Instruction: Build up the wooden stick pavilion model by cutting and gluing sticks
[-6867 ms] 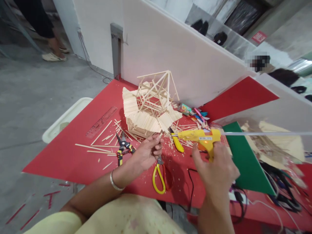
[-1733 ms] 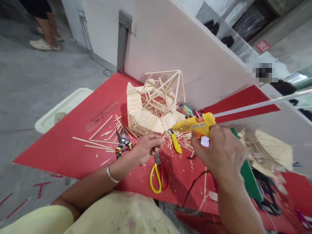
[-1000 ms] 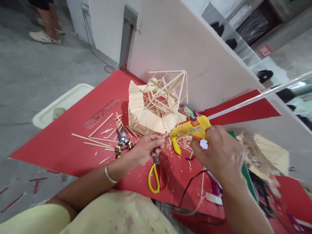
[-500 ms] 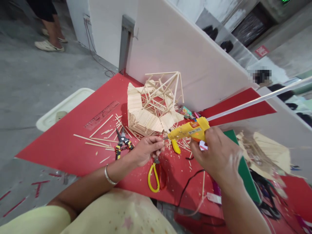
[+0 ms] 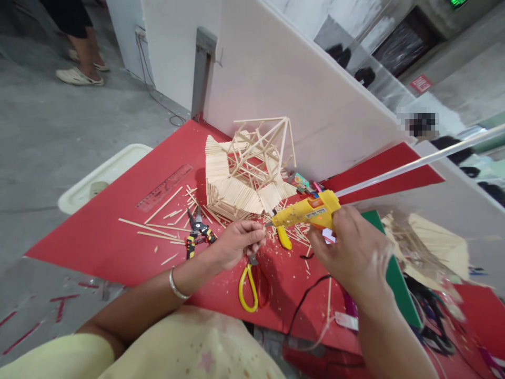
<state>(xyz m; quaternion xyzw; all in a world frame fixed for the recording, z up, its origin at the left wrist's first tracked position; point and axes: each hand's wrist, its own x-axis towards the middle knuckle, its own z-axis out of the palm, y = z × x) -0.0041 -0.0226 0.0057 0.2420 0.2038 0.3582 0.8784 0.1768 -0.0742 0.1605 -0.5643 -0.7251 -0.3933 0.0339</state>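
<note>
My right hand (image 5: 349, 250) grips a yellow glue gun (image 5: 305, 210) with a long clear glue stick (image 5: 414, 160) running out of its back. The nozzle points left and meets the fingertips of my left hand (image 5: 244, 239). Those fingers are pinched together; whatever lies between them is too small and hidden to name. Behind both hands stands a model of thin wooden sticks (image 5: 240, 195), with an open stick frame (image 5: 262, 147) rising from it. Scissors with yellow handles (image 5: 248, 289) lie just below my left hand, partly covered by it.
Black-and-yellow pliers (image 5: 200, 229), loose sticks (image 5: 158, 226) and a clear ruler (image 5: 164, 187) lie on the red table (image 5: 98, 226). A yellow-handled tool (image 5: 284, 238) is under the glue gun. A green board (image 5: 398, 279) and black cable (image 5: 305, 302) are at right. A person's legs (image 5: 84, 47) stand far left.
The view has shifted very slightly. Both hands and the glue gun keep nearly the same pose, with the nozzle still at my left fingertips.
</note>
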